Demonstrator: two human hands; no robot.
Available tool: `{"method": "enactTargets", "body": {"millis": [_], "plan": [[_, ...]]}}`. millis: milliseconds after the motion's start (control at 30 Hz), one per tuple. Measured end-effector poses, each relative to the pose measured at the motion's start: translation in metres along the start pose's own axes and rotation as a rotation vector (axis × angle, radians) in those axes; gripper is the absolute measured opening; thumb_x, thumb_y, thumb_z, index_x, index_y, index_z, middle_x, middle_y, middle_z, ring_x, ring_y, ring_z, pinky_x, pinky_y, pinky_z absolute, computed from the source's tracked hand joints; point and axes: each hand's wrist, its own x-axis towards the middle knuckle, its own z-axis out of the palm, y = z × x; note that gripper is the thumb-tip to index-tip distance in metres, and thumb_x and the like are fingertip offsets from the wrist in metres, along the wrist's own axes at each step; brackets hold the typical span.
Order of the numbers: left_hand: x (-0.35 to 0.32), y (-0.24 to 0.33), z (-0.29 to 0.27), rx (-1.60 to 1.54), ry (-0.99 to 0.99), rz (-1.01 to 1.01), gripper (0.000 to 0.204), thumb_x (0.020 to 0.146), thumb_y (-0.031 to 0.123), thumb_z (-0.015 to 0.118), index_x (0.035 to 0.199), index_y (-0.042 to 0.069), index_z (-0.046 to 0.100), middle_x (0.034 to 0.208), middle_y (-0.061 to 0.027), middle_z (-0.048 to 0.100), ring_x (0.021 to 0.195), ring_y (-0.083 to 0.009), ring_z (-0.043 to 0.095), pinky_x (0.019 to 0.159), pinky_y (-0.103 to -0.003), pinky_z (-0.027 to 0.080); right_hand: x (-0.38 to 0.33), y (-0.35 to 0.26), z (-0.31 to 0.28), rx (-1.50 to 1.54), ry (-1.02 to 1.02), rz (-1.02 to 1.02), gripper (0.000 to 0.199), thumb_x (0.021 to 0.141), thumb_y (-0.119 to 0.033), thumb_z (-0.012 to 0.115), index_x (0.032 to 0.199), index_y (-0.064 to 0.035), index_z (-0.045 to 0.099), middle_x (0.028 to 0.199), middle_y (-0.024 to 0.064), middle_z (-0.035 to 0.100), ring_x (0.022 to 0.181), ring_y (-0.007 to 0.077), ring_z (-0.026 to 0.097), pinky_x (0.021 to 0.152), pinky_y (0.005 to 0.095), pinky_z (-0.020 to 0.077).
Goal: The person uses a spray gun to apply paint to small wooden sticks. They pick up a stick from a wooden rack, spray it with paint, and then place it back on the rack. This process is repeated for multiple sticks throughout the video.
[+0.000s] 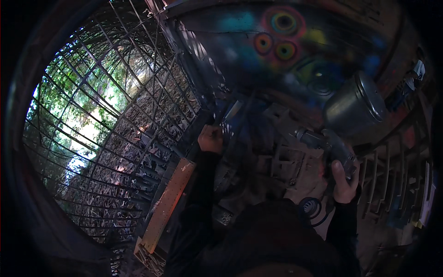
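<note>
My right hand [344, 182] is wrapped round a grey metal spray gun [340, 152], its thumb lying along the near side of the handle. The nozzle end points left, and a large silver cup [347, 110] sits tilted beyond the gun's body. My left hand [211, 139] is raised at the middle left with its fingers curled in, close to a dark ledge below the bars. Whether anything is inside those fingers is hidden in the shade.
Metal bars [99, 64] fill the left side, with leaves and ground beyond. An orange-brown board [168, 205] lies along the ledge. Ahead stands a dark wall [230, 60] painted with coloured rings. A coiled hose [310, 208] hangs near my right forearm; a slatted rack [392, 180] stands right.
</note>
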Motion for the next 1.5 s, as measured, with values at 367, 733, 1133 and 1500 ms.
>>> {"method": "enactTargets", "body": {"millis": [367, 733, 1133, 1500], "plan": [[-0.019, 0.006, 0.001, -0.294, -0.309, -0.436, 0.011, 0.072, 0.008, 0.071, 0.078, -0.001, 0.068, 0.067, -0.0067, 0.065, 0.059, -0.0105, 0.059, 0.056, -0.026, 0.047, 0.005, 0.008, 0.016, -0.118, -0.088, -0.013, 0.046, 0.088, -0.018, 0.052, 0.127, 0.0039, 0.041, 0.078, 0.0055, 0.057, 0.068, 0.0087, 0.052, 0.063, 0.0231, 0.0433], [-0.017, 0.006, -0.008, -0.331, -0.380, -0.469, 0.014, 0.074, 0.009, 0.068, 0.083, -0.002, 0.068, 0.067, -0.0072, 0.065, 0.060, -0.0111, 0.059, 0.056, -0.025, 0.046, 0.010, 0.014, 0.017, -0.166, -0.097, -0.073, 0.043, 0.086, -0.011, 0.050, 0.125, 0.0044, 0.043, 0.079, 0.0061, 0.057, 0.069, 0.0096, 0.053, 0.065, 0.0234, 0.0435], [-0.004, 0.016, -0.018, -0.423, -0.430, -0.577, 0.018, 0.077, 0.012, 0.067, 0.085, -0.003, 0.067, 0.068, -0.0072, 0.065, 0.060, -0.0116, 0.061, 0.057, -0.025, 0.048, 0.011, 0.013, 0.015, -0.095, -0.099, -0.075, 0.043, 0.086, -0.012, 0.050, 0.125, 0.0048, 0.043, 0.079, 0.0063, 0.057, 0.069, 0.0096, 0.052, 0.065, 0.0238, 0.0429], [-0.002, 0.015, -0.020, -0.503, -0.449, -0.623, 0.015, 0.081, 0.011, 0.066, 0.088, -0.002, 0.066, 0.071, -0.0057, 0.065, 0.062, -0.0115, 0.061, 0.058, -0.025, 0.050, 0.010, 0.011, 0.014, -0.095, -0.089, -0.049, 0.044, 0.086, -0.016, 0.050, 0.124, 0.0054, 0.043, 0.078, 0.0058, 0.056, 0.069, 0.0093, 0.051, 0.064, 0.0234, 0.0420]]}}
